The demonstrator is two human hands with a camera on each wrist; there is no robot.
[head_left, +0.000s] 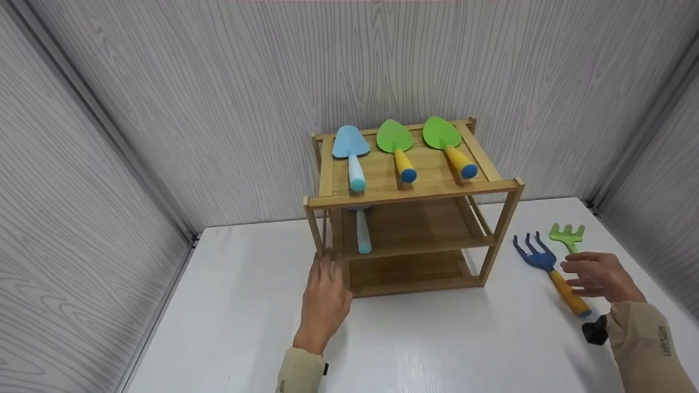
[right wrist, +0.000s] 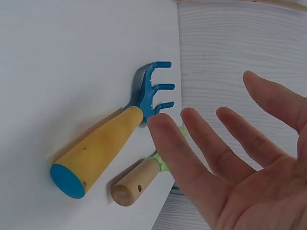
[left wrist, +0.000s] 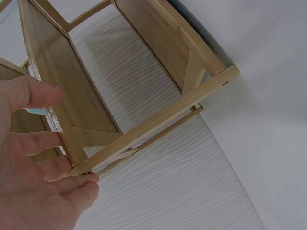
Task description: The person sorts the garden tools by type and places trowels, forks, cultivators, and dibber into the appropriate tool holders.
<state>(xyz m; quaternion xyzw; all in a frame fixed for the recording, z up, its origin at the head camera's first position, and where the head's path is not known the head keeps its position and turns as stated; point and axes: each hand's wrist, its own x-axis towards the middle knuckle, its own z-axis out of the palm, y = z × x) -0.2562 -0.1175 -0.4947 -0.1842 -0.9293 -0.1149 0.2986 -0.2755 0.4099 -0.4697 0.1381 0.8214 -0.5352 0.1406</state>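
Note:
My left hand (head_left: pixel 323 300) is at the front left post of a three-tier wooden rack (head_left: pixel 415 251), its fingertips touching the wood. In the left wrist view the thumb (left wrist: pixel 43 93) stands apart from the other fingers, near a shelf edge. My right hand (head_left: pixel 598 275) hovers with spread fingers, holding nothing, over two hand rakes at the right. One rake (head_left: pixel 540 259) has blue tines and a yellow handle (right wrist: pixel 98 148). Beside it lies a smaller green rake (head_left: pixel 567 236) with a wooden handle (right wrist: pixel 136 182), partly hidden by the hand in the head view.
On the rack's top tier lie a light blue trowel (head_left: pixel 350 143) and two green trowels (head_left: pixel 394 136) with yellow handles. A light blue handle (head_left: pixel 363 232) juts from the middle tier. Grained panels (head_left: pixel 246 109) enclose the white table (head_left: pixel 246 273) at the back and sides.

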